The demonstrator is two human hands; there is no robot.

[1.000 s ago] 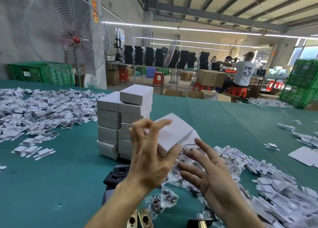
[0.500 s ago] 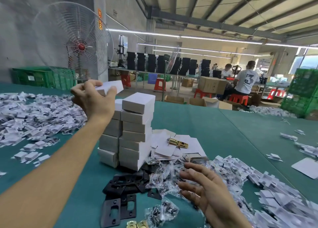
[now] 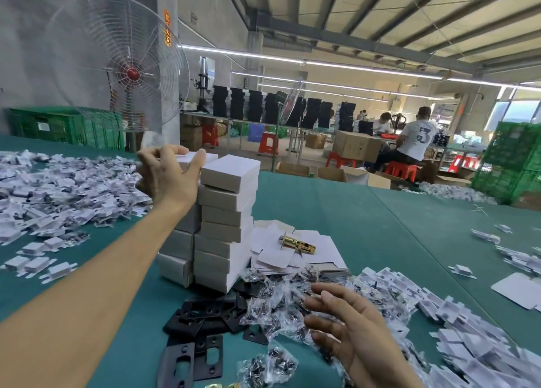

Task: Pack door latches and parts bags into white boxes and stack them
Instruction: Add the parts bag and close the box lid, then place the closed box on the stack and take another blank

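Observation:
My left hand (image 3: 168, 176) grips a closed white box (image 3: 195, 156) at the top of the left column of stacked white boxes (image 3: 225, 223). The two columns stand side by side on the green table (image 3: 366, 226). A brass door latch (image 3: 298, 244) lies on a pile of flat white box blanks (image 3: 319, 255) just right of the stacks. My right hand (image 3: 348, 326) hovers with spread fingers over a heap of clear parts bags (image 3: 278, 305). Black strike plates (image 3: 202, 326) lie in front of the stacks.
Heaps of folded white cardboard inserts cover the table's left side (image 3: 52, 188) and lower right (image 3: 468, 335). A large floor fan (image 3: 117, 68) stands behind the table. Green crates (image 3: 515, 162) and seated workers (image 3: 412, 141) are in the background.
My left hand carried the white box from in front of me up and left, then lowered it onto the left column. My right hand dropped toward the parts bags.

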